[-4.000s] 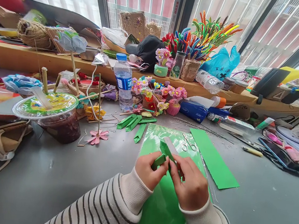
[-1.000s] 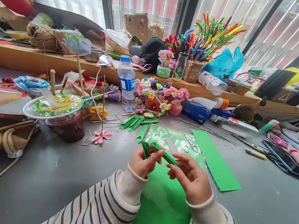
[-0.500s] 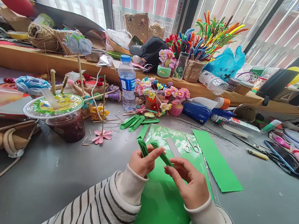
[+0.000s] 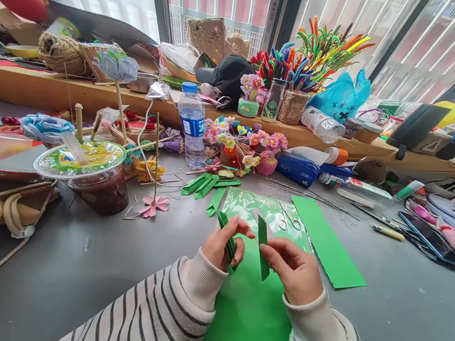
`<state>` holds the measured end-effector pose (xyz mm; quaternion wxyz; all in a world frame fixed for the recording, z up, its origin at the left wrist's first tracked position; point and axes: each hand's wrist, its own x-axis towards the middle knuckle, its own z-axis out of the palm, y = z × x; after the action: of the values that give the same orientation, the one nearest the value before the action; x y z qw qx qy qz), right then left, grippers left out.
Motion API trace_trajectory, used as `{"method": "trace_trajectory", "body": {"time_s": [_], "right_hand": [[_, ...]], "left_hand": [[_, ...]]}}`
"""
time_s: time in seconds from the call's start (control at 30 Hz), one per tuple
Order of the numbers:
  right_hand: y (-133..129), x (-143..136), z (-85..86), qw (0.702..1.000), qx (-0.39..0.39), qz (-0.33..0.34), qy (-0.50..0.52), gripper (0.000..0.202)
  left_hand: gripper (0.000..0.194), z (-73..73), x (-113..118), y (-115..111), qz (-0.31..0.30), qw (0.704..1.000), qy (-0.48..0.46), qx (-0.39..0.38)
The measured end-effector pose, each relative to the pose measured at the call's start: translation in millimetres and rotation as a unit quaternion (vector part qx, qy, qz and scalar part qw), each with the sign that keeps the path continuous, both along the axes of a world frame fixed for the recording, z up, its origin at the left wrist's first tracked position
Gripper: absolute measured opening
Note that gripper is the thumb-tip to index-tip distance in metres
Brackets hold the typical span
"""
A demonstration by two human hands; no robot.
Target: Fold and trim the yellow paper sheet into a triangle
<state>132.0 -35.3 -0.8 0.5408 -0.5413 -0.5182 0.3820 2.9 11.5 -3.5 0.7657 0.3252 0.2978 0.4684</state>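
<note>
Several folded green paper strips (image 4: 228, 241) are held in my left hand (image 4: 225, 242), between thumb and fingers. My right hand (image 4: 291, 269) pinches a single folded green strip (image 4: 263, 250) at its middle, upright and apart from the left hand's strips. Both hands are above a green sheet (image 4: 252, 325) with a clear plastic bag (image 4: 244, 204) on its far part. On the bag lie scissors (image 4: 287, 217) and a pale flat piece partly hidden behind the right hand's strip. More folded green strips (image 4: 205, 185) lie beyond my left hand. To the right is a long green paper strip (image 4: 327, 243).
A lidded cup (image 4: 101, 190) stands at the left, near a pink paper flower (image 4: 154, 206) on a stick. A water bottle (image 4: 193, 129) and crocheted flowers (image 4: 269, 142) are at the back. At the right lie a phone (image 4: 434, 238) and a pen-like tool (image 4: 388, 232).
My hands have moved apart. The strip in my right hand has swung from slanting toward the left hand to nearly upright, and the left hand's bundle has turned and dropped slightly.
</note>
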Motion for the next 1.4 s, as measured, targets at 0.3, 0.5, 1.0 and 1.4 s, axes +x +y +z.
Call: {"method": "trace_trajectory", "body": {"time_s": [0.3,0.5,1.0,1.4], "right_hand": [[-3,-10,-2.3,0.999,-0.029,0.035,-0.021,0.014],[-5,-13,-0.1,0.996,-0.013,0.029,-0.088,0.015],[-7,-9,-3.4,0.964,0.098,-0.005,-0.249,0.011],[-6,-12,4.8,0.932,0.136,0.035,-0.334,0.009]], "left_hand": [[0.039,-9.2,9,-5,-0.026,0.997,-0.051,-0.046],[0.038,-9.0,10,-11,-0.099,0.989,-0.108,-0.008],[0.033,-11.0,9,-12,-0.151,0.984,-0.085,0.034],[0.022,-1.1,10,-16,-0.145,0.987,-0.07,0.011]]}}
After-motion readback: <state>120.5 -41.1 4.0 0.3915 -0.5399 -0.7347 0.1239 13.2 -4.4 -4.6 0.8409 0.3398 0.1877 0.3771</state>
